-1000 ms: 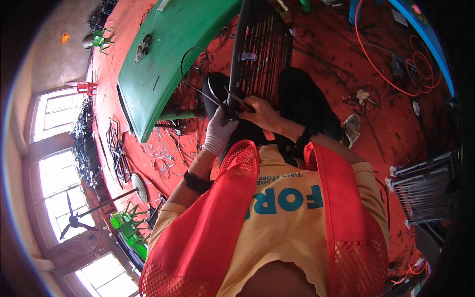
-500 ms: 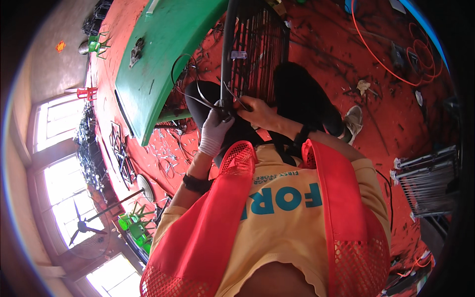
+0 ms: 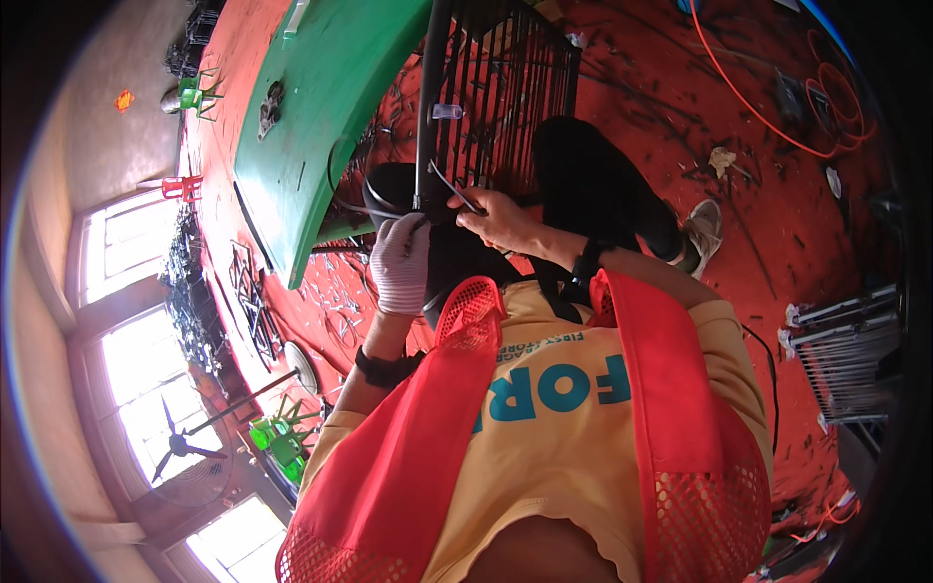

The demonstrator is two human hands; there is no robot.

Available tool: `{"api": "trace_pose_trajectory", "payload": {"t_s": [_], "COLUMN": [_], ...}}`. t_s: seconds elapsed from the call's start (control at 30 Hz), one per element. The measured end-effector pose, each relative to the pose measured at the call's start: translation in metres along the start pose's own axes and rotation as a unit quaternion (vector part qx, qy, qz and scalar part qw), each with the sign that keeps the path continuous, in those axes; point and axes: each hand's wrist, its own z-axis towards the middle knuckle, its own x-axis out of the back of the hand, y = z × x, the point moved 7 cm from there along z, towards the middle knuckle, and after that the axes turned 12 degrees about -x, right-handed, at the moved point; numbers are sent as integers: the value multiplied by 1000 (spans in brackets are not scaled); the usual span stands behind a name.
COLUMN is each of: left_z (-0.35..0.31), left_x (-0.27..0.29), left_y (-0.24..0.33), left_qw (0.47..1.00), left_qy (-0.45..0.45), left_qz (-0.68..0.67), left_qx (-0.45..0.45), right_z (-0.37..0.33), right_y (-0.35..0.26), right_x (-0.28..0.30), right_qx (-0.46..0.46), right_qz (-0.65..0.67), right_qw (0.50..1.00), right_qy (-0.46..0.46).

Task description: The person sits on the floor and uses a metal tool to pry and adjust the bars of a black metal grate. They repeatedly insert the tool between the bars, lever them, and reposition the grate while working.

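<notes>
A black metal frame with many thin slats stands between my knees, a thick dark tube along its left side. My left hand, in a white knitted glove, is closed by the tube's near end; its fingers hide what they grip. A thin dark curved strip loops out beside it. My bare right hand is closed on a thin grey strip, slightly curved, whose free end points up and left toward the tube. A small clear plastic piece sits against the frame.
A green tabletop stands at the left, with a small dark object on it. The red floor is strewn with strip scraps. An orange hose curls at far right. A slatted metal rack stands at the right.
My left hand has moved left and slightly down, away from my right hand. The frame's tube has shifted left. The right hand keeps its strip in nearly the same place.
</notes>
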Motion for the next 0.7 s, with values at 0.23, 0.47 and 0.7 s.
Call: {"api": "trace_pose_trajectory", "payload": {"t_s": [0.23, 0.47, 0.7], "left_z": [3, 11, 10], "left_x": [-2, 0, -8], "left_y": [1, 8, -1], "left_qw": [998, 999, 997], "left_qy": [-53, -51, -65], "left_qz": [17, 19, 17], "left_qx": [24, -2, -30], "right_z": [8, 12, 16], "right_y": [-8, -13, -3], "right_x": [-3, -10, -5], "right_qx": [8, 0, -25], "right_qz": [-24, -102, 27], "right_qw": [1000, 995, 999], "right_qy": [6, 17, -14]}}
